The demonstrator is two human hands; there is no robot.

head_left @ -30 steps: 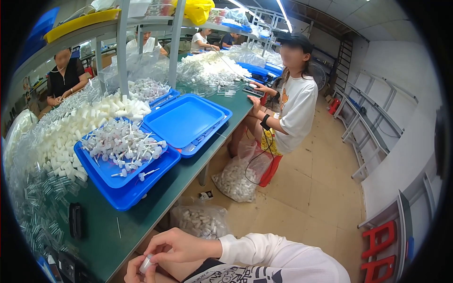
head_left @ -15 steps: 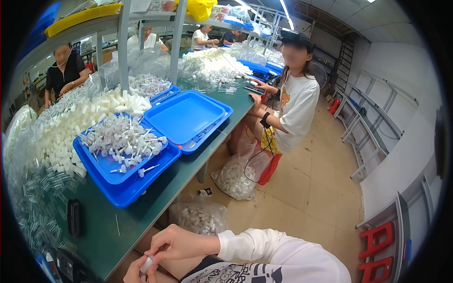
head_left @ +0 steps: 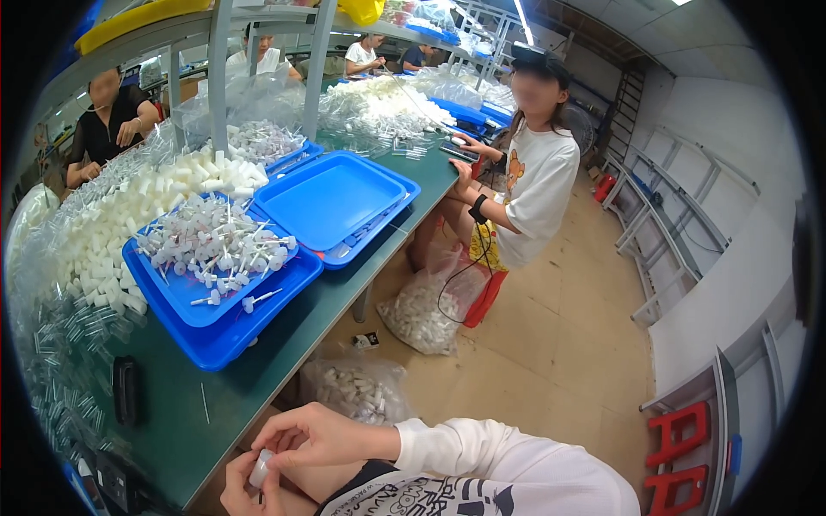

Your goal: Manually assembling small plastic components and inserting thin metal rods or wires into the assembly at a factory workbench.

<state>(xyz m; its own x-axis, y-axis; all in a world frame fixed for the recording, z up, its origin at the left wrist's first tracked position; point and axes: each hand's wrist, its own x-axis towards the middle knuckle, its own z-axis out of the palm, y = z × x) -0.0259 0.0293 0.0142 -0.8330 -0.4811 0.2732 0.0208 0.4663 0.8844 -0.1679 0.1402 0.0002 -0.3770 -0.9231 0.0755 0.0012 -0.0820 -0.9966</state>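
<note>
At the table's near edge, low in the picture, my two hands meet over a small white plastic piece [head_left: 261, 468]. It looks like a short rounded cylinder, with a thin dark bit showing below it. My left hand [head_left: 239, 488] grips it from below, fingers wrapped round its lower part. From above, my right hand [head_left: 311, 437] pinches its upper side between thumb and fingers. The fingers cover part of the piece, so its exact kind is hard to tell. Nearest on the green table [head_left: 176, 426] lie a thin white stick [head_left: 205, 402] and a black oblong case [head_left: 126, 391].
Stacked blue trays [head_left: 215, 353] hold white disc-and-stem parts [head_left: 215, 241]; another blue tray [head_left: 331, 202] is beside them. White foam-like cylinders [head_left: 112, 249] and clear tubes [head_left: 69, 378] are heaped left. Filled plastic bags [head_left: 357, 391] stand on the floor. A person [head_left: 542, 172] sits at the table's right side.
The white piece shows more between my fingers, and my right fingertips have shifted on it. The surroundings have slid slightly left and up in the picture.
</note>
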